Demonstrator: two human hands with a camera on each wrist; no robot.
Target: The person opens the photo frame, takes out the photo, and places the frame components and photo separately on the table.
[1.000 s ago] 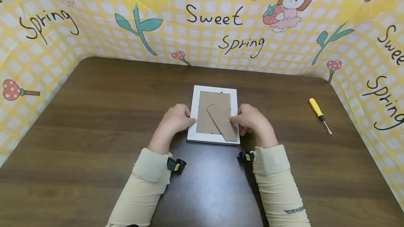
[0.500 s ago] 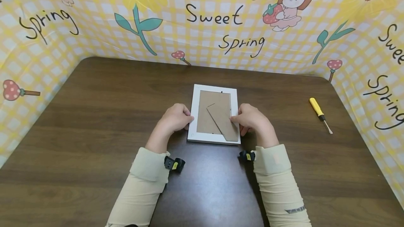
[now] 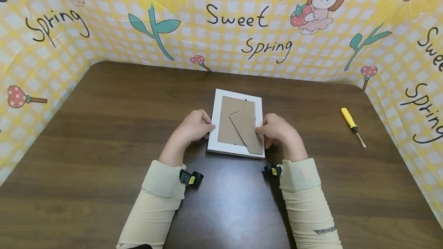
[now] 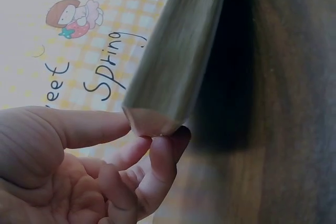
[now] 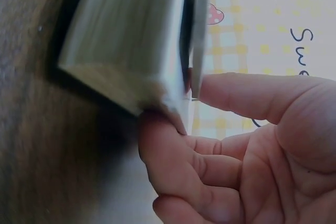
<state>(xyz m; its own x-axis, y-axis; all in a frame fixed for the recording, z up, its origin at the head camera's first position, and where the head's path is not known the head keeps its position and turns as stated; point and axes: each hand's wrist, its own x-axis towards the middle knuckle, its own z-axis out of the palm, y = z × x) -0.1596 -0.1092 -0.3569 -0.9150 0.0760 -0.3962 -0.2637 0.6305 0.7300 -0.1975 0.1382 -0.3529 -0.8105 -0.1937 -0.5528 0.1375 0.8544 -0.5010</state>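
A white picture frame [image 3: 238, 95] lies back side up around the middle of the table, its left side tilted up slightly. A brown backing board [image 3: 226, 126] fills it, crossed at an angle by a stand leg [image 3: 250, 135]. My left hand [image 3: 196, 128] pinches the left edge; the left wrist view shows the frame's side [image 4: 168, 51] between thumb and fingers. On the opposite edge, my right hand [image 3: 279, 130] has its thumb against the stand leg [image 5: 199, 30] and curled fingers under the frame's corner, in the right wrist view.
To the right on the brown wooden table [image 3: 121, 99] lies a screwdriver [image 3: 348, 119] with a yellow handle. A yellow checked cloth [image 3: 221, 41] with printed flowers and words walls off the back and both sides.
The frame's left side has risen a little and its far end has shifted slightly away. My left hand has moved up with it; the right hand keeps its hold.
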